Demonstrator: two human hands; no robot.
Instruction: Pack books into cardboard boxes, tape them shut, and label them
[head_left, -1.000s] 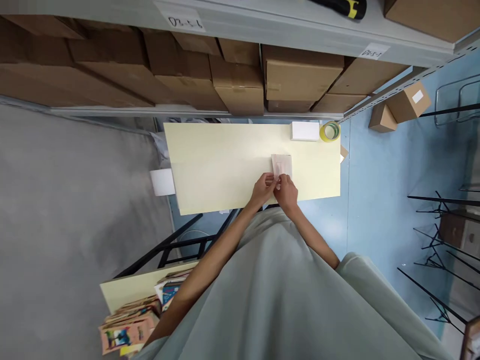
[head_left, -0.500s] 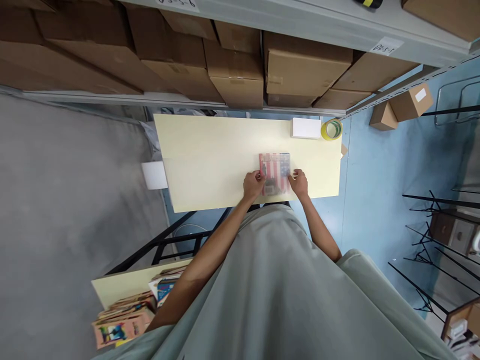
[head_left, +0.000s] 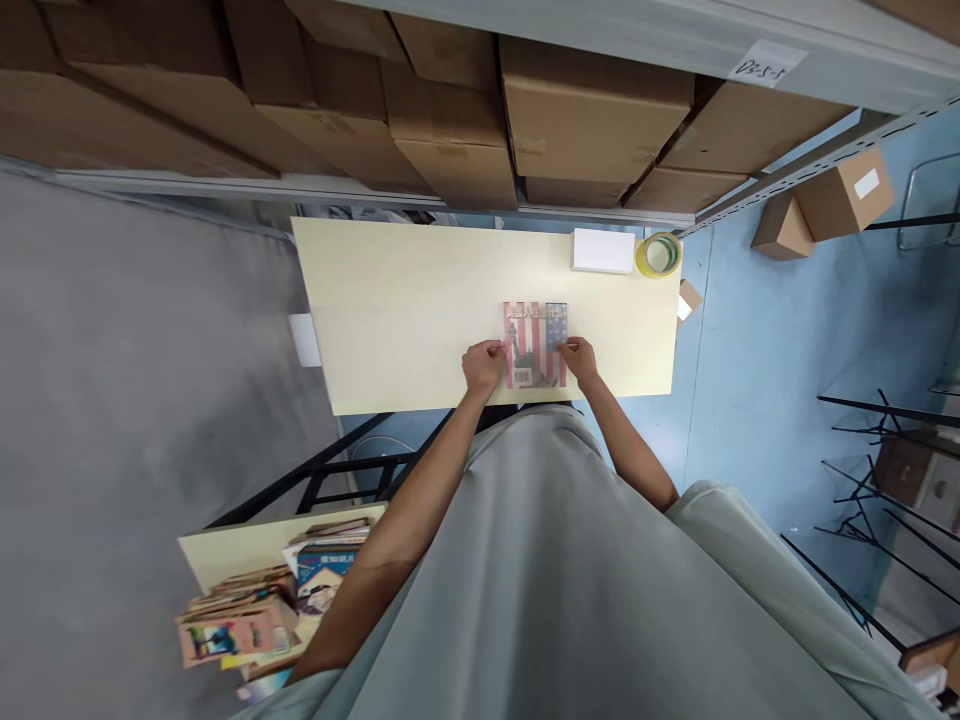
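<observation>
A thin square book (head_left: 534, 350) lies on the pale yellow tabletop (head_left: 405, 320), near its front edge. Its cover shows red and white stripes, a blue starred patch and a dark statue figure. The cover looks hazy, as if under clear film, but I cannot make out a film edge. My left hand (head_left: 483, 368) is closed in a pinch at the book's left edge. At the opposite edge, my right hand (head_left: 580, 362) pinches with thumb and forefinger, its fingertips just over the cover.
A white box (head_left: 603, 251) and a roll of yellow tape (head_left: 660, 256) stand at the table's back right. Cardboard boxes (head_left: 592, 110) fill the shelf beyond. Stacked books and magazines (head_left: 240, 625) sit on a lower board at my left.
The view has shifted slightly, so the table and book appear a little further left. The book's cover shows more sharply. Both hands stay at its sides, the left slightly further out.
</observation>
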